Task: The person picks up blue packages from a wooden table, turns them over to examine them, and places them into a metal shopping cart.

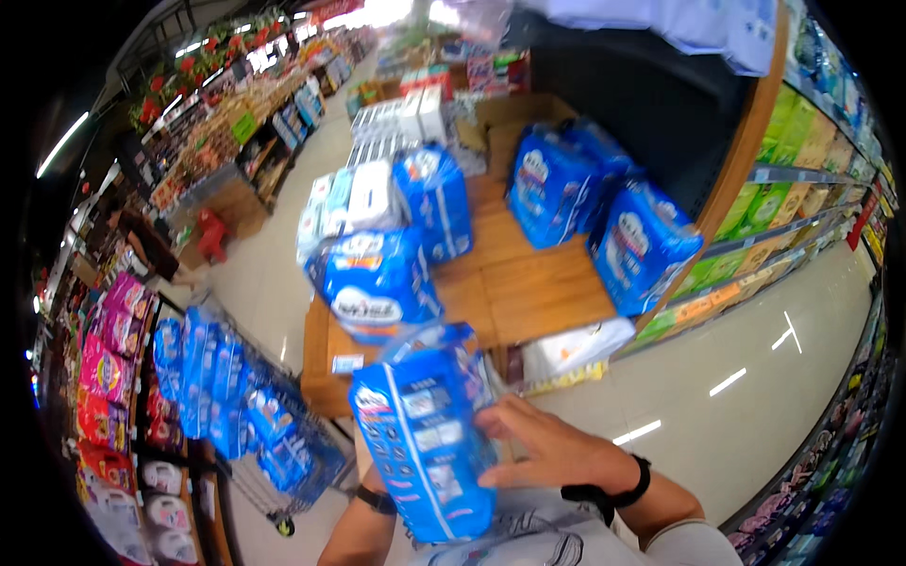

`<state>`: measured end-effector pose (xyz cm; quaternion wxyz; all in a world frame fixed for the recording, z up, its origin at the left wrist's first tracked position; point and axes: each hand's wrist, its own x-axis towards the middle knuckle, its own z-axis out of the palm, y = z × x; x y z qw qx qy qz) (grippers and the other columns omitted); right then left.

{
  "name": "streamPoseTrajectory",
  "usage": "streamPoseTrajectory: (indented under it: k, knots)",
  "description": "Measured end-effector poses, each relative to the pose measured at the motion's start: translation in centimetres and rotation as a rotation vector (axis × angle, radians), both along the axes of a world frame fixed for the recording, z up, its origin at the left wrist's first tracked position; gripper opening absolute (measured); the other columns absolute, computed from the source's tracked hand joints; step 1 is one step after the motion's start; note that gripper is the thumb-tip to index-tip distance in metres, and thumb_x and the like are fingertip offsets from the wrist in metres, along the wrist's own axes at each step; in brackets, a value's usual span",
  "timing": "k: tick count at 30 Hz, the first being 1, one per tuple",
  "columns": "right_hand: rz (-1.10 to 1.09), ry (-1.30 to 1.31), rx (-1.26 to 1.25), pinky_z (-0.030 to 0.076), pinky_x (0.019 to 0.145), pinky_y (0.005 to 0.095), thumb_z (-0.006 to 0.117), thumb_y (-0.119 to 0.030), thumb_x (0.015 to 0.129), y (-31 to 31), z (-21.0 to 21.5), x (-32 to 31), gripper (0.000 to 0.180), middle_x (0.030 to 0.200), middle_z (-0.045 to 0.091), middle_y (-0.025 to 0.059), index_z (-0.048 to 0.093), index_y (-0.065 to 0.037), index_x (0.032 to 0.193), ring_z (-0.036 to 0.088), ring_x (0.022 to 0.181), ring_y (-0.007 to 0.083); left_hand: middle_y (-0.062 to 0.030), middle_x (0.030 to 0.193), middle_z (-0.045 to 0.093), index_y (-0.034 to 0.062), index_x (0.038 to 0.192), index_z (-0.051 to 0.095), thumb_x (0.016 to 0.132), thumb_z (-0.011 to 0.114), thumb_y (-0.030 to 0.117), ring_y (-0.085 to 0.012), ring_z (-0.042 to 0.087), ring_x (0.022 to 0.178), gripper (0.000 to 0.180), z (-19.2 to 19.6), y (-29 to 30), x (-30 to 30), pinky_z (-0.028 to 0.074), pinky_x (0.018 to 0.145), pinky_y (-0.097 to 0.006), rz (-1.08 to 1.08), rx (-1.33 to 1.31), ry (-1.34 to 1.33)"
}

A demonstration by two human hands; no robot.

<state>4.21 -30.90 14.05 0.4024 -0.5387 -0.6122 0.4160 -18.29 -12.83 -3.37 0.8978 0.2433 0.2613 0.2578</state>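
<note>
A blue plastic-wrapped pack (pixel 429 453) is held tilted in front of my body, close to the near corner of a wooden display table (pixel 514 297). My right hand (pixel 543 443) grips its right side, with the fingers above and the thumb lower down. The left forearm goes up behind the pack's lower left side, which hides the fingers of my left hand (pixel 370 474). Just beyond the held pack, a similar blue pack (pixel 373 288) lies on the table. Another blue pack (pixel 434 203) stands behind that one, and several more blue packs (pixel 646 245) stand at the table's right.
White packs (pixel 354 203) sit along the table's left edge. At the left stands a wire cart (pixel 316 434) with several blue packs (pixel 212 377) piled in it. Detergent shelves (pixel 104 377) are farther left. Shelves of green packages (pixel 764 212) rise at the right, past a wooden post (pixel 731 184).
</note>
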Motion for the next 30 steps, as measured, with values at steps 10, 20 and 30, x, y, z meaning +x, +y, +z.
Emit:
streamPoseTrajectory:
  k: [10,20,30]
  knots:
    - [-0.582,-0.209,0.207,0.044,0.105,0.0438,0.08,-0.025,0.082,-4.5,-2.6,8.8,0.078,0.13,0.052,0.027,0.04,0.006,0.141,0.054,0.123,0.044,-0.0166,0.14,0.054,0.0016,0.149,0.04,0.109,0.046,0.036,-0.0251,0.054,0.127,0.053,4.2,2.9,21.1,0.046,0.105,-0.036,-0.151,0.859,0.076]
    - [-1.0,-0.105,0.235,0.051,0.093,0.0433,0.077,-0.012,0.085,-2.8,-16.3,18.9,0.085,0.136,0.053,0.0247,0.028,0.006,0.152,0.059,0.117,0.035,-0.0188,0.164,0.028,0.001,0.162,0.015,0.106,0.037,0.06,-0.032,0.029,0.15,0.085,6.5,3.3,32.5,0.029,0.12,-0.042,-0.275,0.86,0.283]
    - [-1.006,0.19,0.157,0.057,0.079,0.0312,0.072,-0.004,0.089,-0.8,-16.0,20.0,0.073,0.126,0.06,0.0213,0.031,0.007,0.148,0.067,0.103,0.0242,-0.0238,0.156,0.036,-0.0021,0.161,0.012,0.097,0.07,0.038,-0.03,0.04,0.142,0.094,2.3,-0.9,32.8,0.036,0.115,-0.038,-0.34,0.956,0.164]
